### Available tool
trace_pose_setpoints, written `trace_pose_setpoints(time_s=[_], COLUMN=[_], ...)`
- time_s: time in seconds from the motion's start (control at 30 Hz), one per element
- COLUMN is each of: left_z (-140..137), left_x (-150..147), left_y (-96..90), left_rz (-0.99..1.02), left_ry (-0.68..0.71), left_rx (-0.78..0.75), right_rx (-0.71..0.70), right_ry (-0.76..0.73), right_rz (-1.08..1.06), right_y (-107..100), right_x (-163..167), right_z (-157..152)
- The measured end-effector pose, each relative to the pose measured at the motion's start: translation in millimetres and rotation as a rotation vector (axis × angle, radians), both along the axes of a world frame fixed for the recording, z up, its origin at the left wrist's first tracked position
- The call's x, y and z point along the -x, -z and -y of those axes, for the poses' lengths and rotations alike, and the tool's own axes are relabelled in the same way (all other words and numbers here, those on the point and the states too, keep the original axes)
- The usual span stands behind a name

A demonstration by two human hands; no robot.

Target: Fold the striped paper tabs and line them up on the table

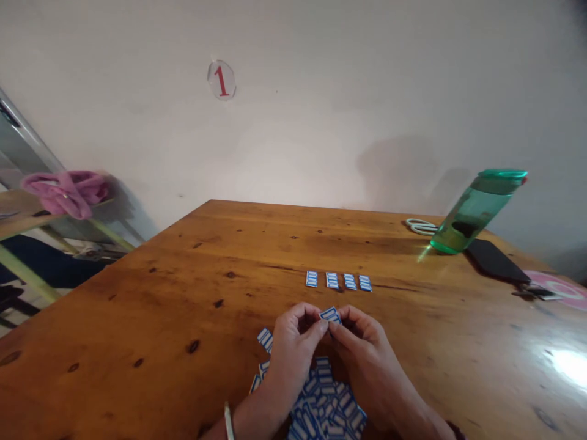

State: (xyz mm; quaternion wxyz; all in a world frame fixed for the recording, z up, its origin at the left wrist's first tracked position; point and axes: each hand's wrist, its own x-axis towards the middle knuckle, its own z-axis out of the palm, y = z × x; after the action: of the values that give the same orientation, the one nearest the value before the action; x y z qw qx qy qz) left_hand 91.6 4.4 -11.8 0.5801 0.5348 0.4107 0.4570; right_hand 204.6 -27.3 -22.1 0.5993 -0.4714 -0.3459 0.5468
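Where the person's forearms (pixel 398 391) reach over the wooden bench (pixel 160 293), a heap of small blue-and-white pieces (pixel 325 409) lies between them, a few strays (pixel 265 339) showing just outside the left hand (pixel 293 342). Beyond the heap, the fingers of that hand and of the right hand (pixel 364 342) pinch one striped piece (pixel 330 315), each with the thumb pressed against it. A strip of wood separates them from four aligned pieces (pixel 332 280), ranged side by side with narrow gaps, well short of the far edge. Open wood stretches leftward to the slanting left edge; on the right, the room for moving ends at a pink disc (pixel 557 287), a dark flat case (pixel 498 263), a green bottle (pixel 479 211) and, beside its base, a pale looped cord (pixel 420 230). The wall (pixel 298 140) rises behind, bearing a red numeral 1 (pixel 222 80) on a clear roundel (pixel 232 80).
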Motion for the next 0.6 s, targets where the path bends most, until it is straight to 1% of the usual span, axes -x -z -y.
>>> trace_pose_setpoints(time_s=[0.13, 0.4, 0.5, 0.6], left_z=[-2.2, -3.8, -3.0, -4.0], left_x=[2.7, 6.3, 5.9, 6.1], left_y=[-3.9, -10.1, -10.8, -10.4], left_rz=[-0.078, -0.228, -0.257, -0.305], left_ry=[0.016, 0.007, 0.006, 0.013], left_rx=[-0.035, -0.148, -0.173, -0.203], right_rx=[-0.054, -0.083, -0.087, -0.077], right_ry=[0.014, 0.012, 0.018, 0.043], right_rz=[0.188, 0.508, 0.55, 0.493], right_y=[-1.9, -6.2, -7.2, -3.8], right_x=[-9.4, -12.8, -12.7, -13.4], right_z=[-2.1, 1.4, 2.3, 1.0])
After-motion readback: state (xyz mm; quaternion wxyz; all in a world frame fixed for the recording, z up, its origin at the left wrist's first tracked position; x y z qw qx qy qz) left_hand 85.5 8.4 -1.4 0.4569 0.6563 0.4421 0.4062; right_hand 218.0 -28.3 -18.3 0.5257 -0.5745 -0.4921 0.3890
